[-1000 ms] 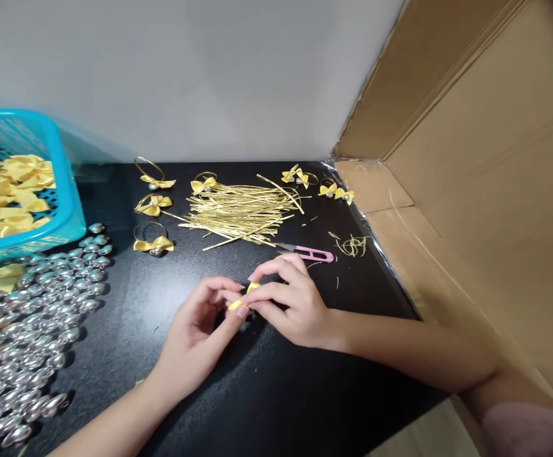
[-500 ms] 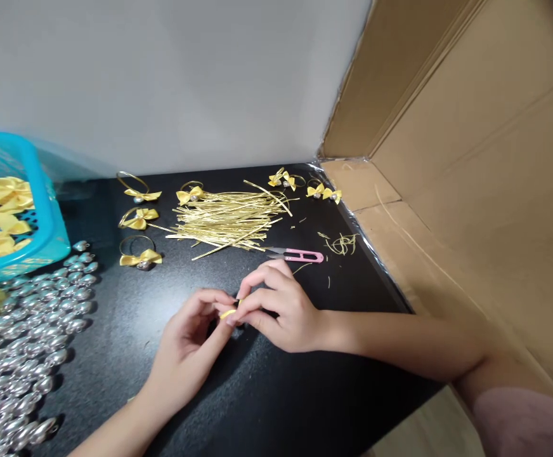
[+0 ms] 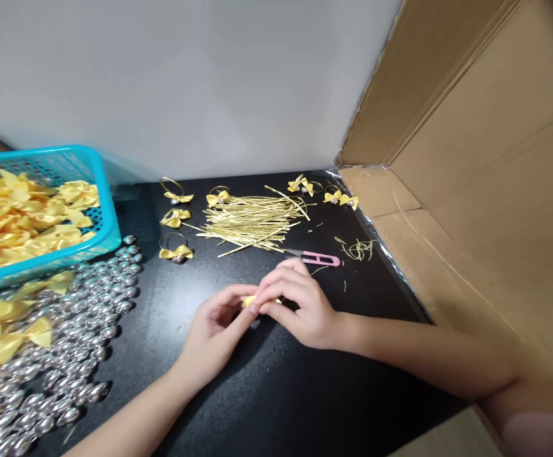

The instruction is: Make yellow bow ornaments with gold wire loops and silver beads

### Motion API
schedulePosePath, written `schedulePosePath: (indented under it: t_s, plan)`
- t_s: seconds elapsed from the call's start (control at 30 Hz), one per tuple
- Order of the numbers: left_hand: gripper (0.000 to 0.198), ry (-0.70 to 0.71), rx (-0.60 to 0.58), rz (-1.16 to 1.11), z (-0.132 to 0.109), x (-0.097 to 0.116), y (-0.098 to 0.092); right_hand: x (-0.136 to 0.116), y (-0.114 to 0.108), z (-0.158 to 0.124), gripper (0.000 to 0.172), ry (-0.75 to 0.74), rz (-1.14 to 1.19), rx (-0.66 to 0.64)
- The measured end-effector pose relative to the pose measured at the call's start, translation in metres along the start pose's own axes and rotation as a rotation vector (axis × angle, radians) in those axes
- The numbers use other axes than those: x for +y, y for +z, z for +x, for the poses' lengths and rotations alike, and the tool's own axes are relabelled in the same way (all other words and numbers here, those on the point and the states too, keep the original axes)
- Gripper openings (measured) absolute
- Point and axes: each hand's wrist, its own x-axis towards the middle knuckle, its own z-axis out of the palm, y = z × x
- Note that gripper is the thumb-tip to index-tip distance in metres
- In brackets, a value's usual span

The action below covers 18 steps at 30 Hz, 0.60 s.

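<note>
At my far left stands a blue basket (image 3: 108, 212) holding a heap of yellow bows (image 3: 33, 228); just in front of it silver beads (image 3: 84, 324) spread over the black table (image 3: 362, 400), with a few loose bows (image 3: 39, 332) lying among them; next come three looped bows (image 3: 177, 252), set one behind another, each with a gold ring. In the middle, my left hand (image 3: 214, 327) pinches a yellow ribbon piece (image 3: 248, 301) between thumb and fingers, above the table; my right hand (image 3: 305, 304) meets it there, its fingertips closed in on the same piece, which they mostly hide; behind my hands lies a pile of gold wires (image 3: 250, 222); near my right knuckles rest pink snips (image 3: 321, 259), then thin gold clippings (image 3: 359, 249); a cardboard wall (image 3: 490, 171) rises at the far right.
</note>
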Motion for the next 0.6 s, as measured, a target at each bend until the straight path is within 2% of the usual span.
schedulePosePath:
  t_s: [0.1,0.2,0.6]
  plan:
    - [0.019,-0.039,0.036,-0.081,0.0006,-0.0003,0.0017,-0.0005,0.0,-0.0005,0.01,0.057,-0.045,0.021]
    - [0.022,-0.046,0.058,-0.139,-0.0001,-0.0016,0.0029,0.0011,-0.0001,-0.0005,0.008,0.069,-0.083,0.03]
    - [0.01,0.037,-0.016,0.004,-0.0002,-0.0078,0.0011,0.0084,-0.0015,-0.0042,0.01,-0.151,-0.258,-0.055]
